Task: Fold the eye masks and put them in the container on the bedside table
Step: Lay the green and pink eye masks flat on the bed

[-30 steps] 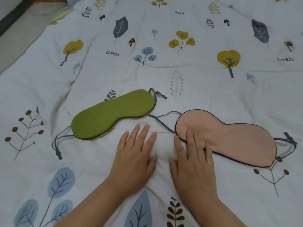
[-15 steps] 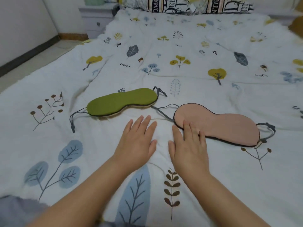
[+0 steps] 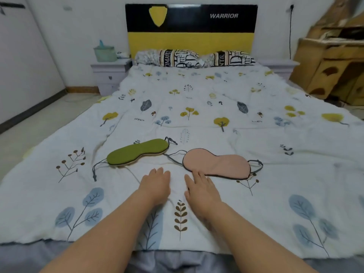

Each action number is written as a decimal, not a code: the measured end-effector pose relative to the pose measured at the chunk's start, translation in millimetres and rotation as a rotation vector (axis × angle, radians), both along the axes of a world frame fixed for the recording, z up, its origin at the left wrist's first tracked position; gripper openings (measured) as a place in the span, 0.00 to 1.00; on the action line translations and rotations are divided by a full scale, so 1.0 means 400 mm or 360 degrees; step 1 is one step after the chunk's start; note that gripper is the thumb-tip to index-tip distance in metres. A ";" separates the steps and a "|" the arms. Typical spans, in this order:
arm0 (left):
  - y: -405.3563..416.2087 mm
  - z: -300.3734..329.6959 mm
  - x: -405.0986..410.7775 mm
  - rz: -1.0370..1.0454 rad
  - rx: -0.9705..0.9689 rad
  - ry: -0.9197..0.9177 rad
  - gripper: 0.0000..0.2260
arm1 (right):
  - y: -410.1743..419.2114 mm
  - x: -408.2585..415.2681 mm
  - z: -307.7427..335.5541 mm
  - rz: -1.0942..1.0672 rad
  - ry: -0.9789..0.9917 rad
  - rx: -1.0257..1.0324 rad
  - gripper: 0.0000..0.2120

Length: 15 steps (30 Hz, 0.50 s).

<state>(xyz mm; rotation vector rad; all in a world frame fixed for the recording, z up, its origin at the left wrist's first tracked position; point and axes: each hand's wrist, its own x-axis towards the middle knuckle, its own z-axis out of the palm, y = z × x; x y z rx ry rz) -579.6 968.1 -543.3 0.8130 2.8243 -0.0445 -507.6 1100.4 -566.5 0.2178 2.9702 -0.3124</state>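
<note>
Quilt point(image 3: 197, 229) covers the bed. Bedside table point(image 3: 110, 72) at far left carries the green container point(image 3: 105, 53). Pink eye mask point(image 3: 216, 163) lies flat, unfolded, right of centre; green eye mask point(image 3: 137, 152) flat to its left. Right hand point(image 3: 201, 187) open, palm down, fingertips touching the pink mask's near-left edge. Left hand point(image 3: 156, 184) open, flat on quilt, holding nothing, near the green mask, apart.

Both forearms reach forward; left hand point(image 3: 156, 186) and right hand point(image 3: 201, 187) lie flat, palms down (fingers extended, nothing gripped).
</note>
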 end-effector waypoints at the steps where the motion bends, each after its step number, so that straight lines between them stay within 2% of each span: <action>1: 0.004 0.004 0.002 -0.0005 -0.0002 -0.0003 0.12 | 0.005 0.010 0.013 0.0031 -0.0021 0.0010 0.24; 5: 0.027 0.013 0.003 -0.0022 0.0032 0.0087 0.10 | 0.025 0.045 0.062 0.0036 0.0033 -0.0047 0.14; 8: 0.054 0.020 -0.005 -0.0049 0.0123 0.0185 0.11 | 0.051 0.060 0.084 -0.0140 0.0151 -0.0200 0.13; 12: 0.103 0.028 -0.016 -0.0048 0.0372 0.0239 0.13 | 0.107 0.076 0.098 -0.0663 0.0430 -0.0446 0.14; 15: 0.151 0.021 -0.025 -0.0067 0.0417 0.0320 0.15 | 0.170 0.080 0.101 -0.1104 0.0643 -0.0577 0.15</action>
